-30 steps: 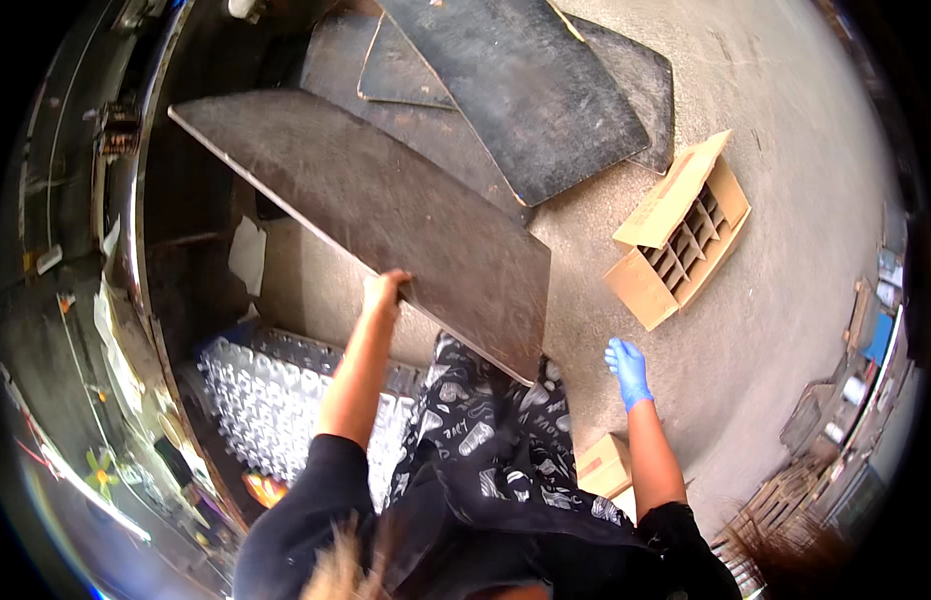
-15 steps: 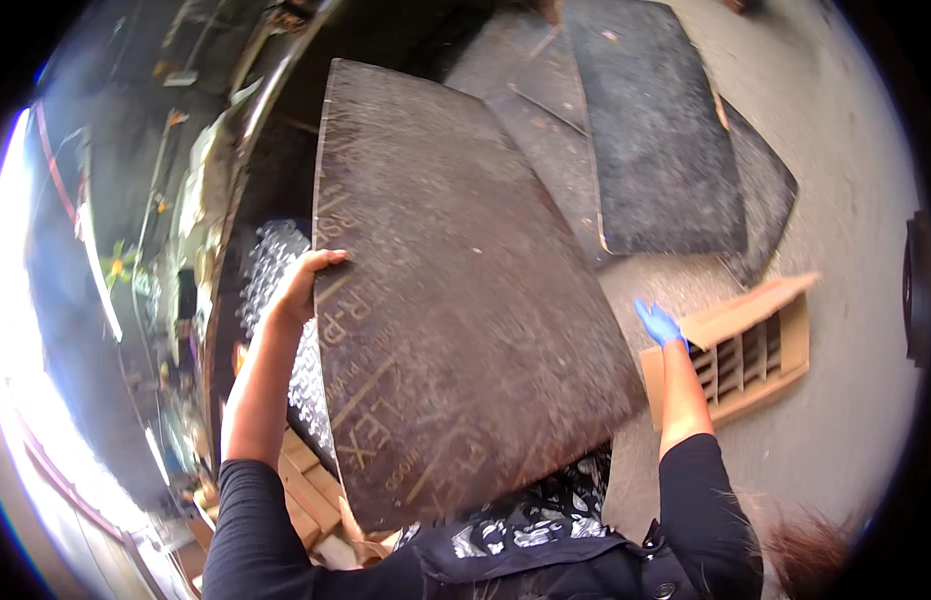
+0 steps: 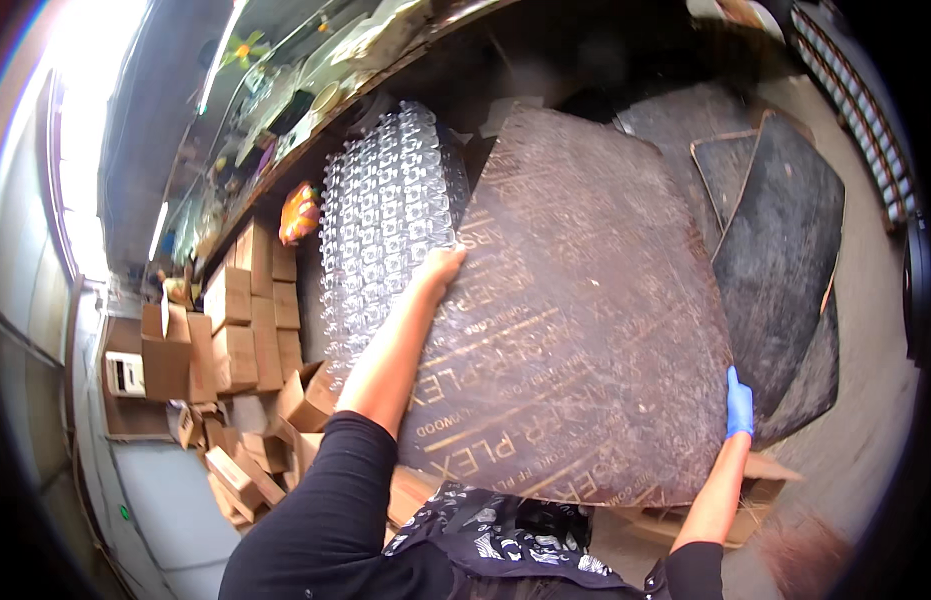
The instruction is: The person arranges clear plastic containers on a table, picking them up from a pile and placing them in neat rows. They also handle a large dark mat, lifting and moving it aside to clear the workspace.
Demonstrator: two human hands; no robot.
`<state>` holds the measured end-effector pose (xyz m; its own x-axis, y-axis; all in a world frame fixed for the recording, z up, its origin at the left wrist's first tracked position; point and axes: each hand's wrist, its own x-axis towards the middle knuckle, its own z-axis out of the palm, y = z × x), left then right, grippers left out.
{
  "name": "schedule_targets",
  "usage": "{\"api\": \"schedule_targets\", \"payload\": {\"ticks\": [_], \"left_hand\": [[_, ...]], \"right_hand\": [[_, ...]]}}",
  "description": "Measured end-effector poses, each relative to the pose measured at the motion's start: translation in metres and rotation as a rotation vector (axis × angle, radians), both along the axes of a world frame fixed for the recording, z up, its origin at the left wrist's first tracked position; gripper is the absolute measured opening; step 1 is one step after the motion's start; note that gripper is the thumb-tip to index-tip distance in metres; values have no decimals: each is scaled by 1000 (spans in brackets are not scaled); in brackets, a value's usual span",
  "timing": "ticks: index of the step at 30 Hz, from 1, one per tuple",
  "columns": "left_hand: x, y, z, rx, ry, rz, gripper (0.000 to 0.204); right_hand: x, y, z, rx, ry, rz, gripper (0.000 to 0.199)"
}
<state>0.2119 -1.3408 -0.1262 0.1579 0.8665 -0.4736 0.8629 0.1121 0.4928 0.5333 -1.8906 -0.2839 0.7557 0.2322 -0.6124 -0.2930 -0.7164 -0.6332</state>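
A large brown plywood board (image 3: 595, 300) with faded yellow lettering is held up in front of my body, tilted, taking up the middle of the view. My bare left hand (image 3: 443, 268) is closed round its left edge, fingers hidden behind the sheet. At the opposite edge, my right hand (image 3: 739, 405) in a blue glove presses against the board with its visible fingers pointing up along the side. Just past my left hand rises a tall stack of clear glassware (image 3: 380, 215) in rows, partly covered by the board.
Darker boards (image 3: 780, 250) lie overlapped on the floor at the right. An open cardboard carton (image 3: 760, 490) sits below my right hand, mostly covered. Brown boxes (image 3: 240, 330) are piled at the left, beside an orange bag (image 3: 299, 212). A cluttered shelf (image 3: 330, 100) runs along the back left.
The view has swung left, bringing the glassware and boxes into sight. My right hand, earlier off the board with fingers spread near the carton, now holds its right edge. The left grip stays.
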Motion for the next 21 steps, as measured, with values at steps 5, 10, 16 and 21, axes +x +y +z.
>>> {"api": "schedule_targets", "payload": {"ticks": [5,10,16,21], "left_hand": [[9,-39,17,-210,-203,113,40],[-42,-45,23,-168,-271,205,39],[-77,-71,58,-71,-364,311,43],[-133,-84,37,150,-290,422,50]], "right_hand": [[34,-16,68,-58,-56,-84,70],[31,-2,88,-70,-150,44,72],[27,18,117,40,-266,111,70],[13,46,136,89,-289,166,69]]}}
